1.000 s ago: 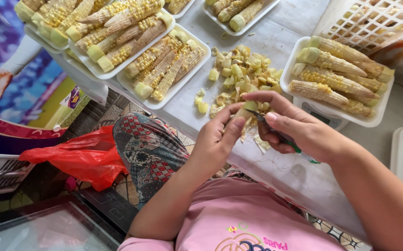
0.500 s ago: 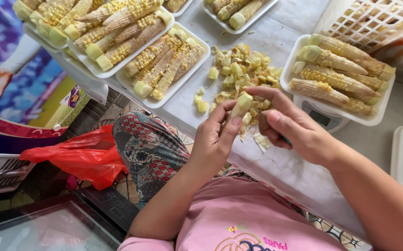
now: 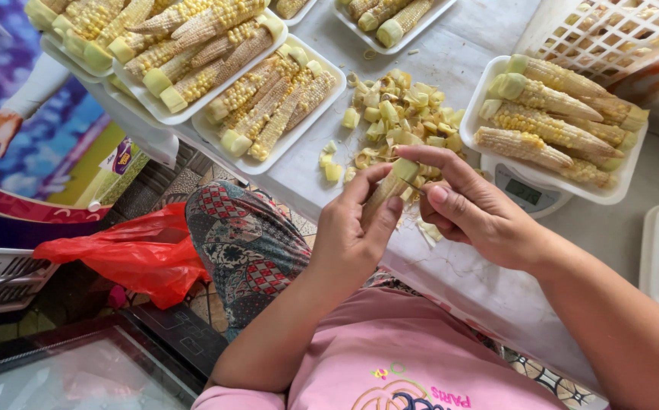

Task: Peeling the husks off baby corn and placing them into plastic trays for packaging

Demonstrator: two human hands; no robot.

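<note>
Left hand [image 3: 352, 235]: fingers wrap the small pale yellow corn cob [image 3: 389, 188], near the middle.
Right hand [image 3: 474, 212]: fingers pinch the cob's top end.
Behind: cut yellow corn bits [image 3: 390, 114] on the grey surface [image 3: 451, 61].

Soft, even daylight fills the scene, bright without being harsh. The pale bench [image 3: 458, 68] reflects it broadly and looks slightly washed out near the top, yet no hard glare shows on it. Shadows are faint and diffuse: a weak one lies under the hands [image 3: 420, 220] and along the rims of the white trays [image 3: 329, 99]. The lower left is much dimmer, where the dark floor [image 3: 64, 334] falls into shade beneath the bench edge. Focus is sharp on the corn cobs [image 3: 550, 121] and skin, with no motion blur visible. Straight lines bend a little towards the corners, a mild wide-angle stretch, noticeably at the basket [image 3: 610, 38].
</note>
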